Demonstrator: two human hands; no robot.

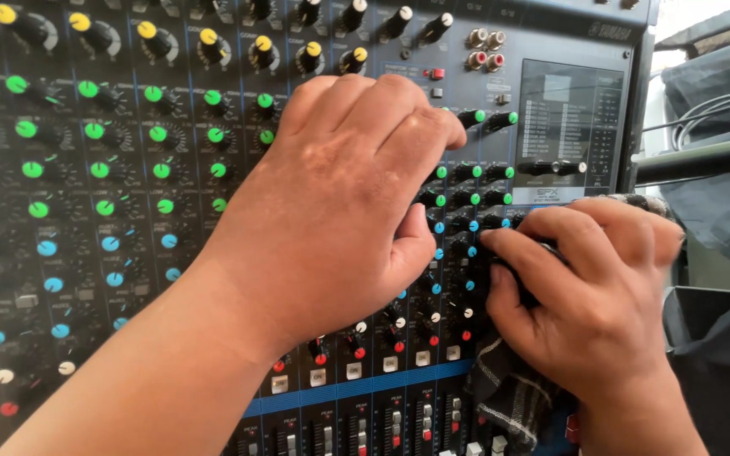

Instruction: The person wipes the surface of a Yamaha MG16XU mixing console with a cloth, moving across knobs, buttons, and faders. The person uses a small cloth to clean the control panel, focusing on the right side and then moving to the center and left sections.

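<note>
**Two hands and a cloth on a mixing desk**

A large dark-blue audio mixing console, its face packed with rows of small rotary knobs capped yellow, green, blue, white and red, fills nearly the whole view and tilts away from the person. Its knob columns run from the near edge up toward the far edge, and a band of sliding faders lies nearest the viewer.

The left hand reaches in diagonally from the lower left and lies palm-down over the middle columns. Its fingers are curled and spread lightly across the knobs, pressing on the panel rather than clamped on anything that can be seen; whether a fingertip pinches a knob is hidden under the hand.

The right hand sits just beside it, to the right and lower, near the desk's right edge. It is closed on a dark plaid cloth with pale stripes, which bunches under the palm and hangs toward the faders. The cloth therefore lies under the right hand, and the left is close but apart from it.

The right fingertips press against the blue-capped knobs in the right-hand columns.
</note>
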